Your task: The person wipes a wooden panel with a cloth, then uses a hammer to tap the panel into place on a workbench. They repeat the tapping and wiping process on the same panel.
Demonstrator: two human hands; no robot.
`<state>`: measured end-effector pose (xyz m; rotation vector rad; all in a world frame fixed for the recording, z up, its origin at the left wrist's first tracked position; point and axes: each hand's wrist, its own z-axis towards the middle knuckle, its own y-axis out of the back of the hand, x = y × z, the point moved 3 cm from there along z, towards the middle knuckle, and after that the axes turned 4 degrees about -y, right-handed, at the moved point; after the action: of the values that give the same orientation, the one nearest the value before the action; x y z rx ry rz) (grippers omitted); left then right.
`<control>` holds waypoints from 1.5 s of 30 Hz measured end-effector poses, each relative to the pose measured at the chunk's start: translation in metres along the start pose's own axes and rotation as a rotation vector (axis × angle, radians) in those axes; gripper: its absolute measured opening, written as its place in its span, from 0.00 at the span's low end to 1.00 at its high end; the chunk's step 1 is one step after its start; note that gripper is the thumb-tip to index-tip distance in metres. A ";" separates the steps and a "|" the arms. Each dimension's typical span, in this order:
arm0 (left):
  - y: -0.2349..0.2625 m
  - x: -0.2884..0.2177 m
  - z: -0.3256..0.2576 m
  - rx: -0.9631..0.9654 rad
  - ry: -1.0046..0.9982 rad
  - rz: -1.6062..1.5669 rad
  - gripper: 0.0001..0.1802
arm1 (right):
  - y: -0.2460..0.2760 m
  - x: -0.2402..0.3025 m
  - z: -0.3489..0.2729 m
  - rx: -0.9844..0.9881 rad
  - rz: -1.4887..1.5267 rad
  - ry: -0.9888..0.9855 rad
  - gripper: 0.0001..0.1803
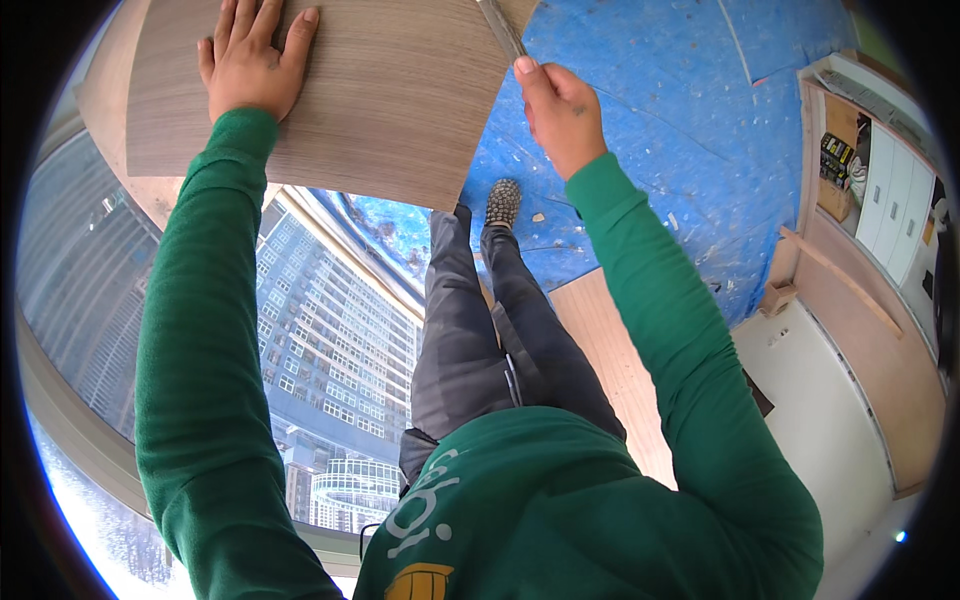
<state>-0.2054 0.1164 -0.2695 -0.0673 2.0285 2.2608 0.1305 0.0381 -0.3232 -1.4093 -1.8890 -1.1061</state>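
Note:
My left hand (256,60) lies flat on a brown wood-grain board (380,100), fingers spread, near its far left part. The fingertips reach the upper edge of the view. My right hand (566,115) is closed around the near end of a narrow grey-brown stick-like tool (503,30), thumb along it. The tool slants up and left over the board's right edge. Its far end is cut off by the view, so its kind does not show. A paler board (105,100) shows beneath the wood-grain one on the left.
Blue sheeting (660,150) with scattered debris covers the floor. My shoe (503,203) stands on it. A light wood panel (600,330) lies beside my legs. At left, a large window (330,310) looks out on tall buildings. A white cabinet (892,200) and wooden boards (850,300) are at right.

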 end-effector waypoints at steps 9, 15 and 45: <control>-0.025 0.024 0.001 -0.136 -0.106 0.034 0.36 | -0.003 0.015 -0.041 0.032 -0.153 0.016 0.30; -0.022 0.021 0.001 -0.126 -0.107 0.029 0.37 | 0.007 0.036 0.002 0.030 -0.081 0.058 0.30; -0.020 0.019 -0.001 -0.099 -0.075 0.084 0.36 | 0.001 0.013 -0.047 0.140 -0.117 -0.059 0.31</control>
<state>-0.2219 0.1188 -0.2914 0.0950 1.9170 2.3749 0.1251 0.0044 -0.2879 -1.2809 -2.0706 -0.9744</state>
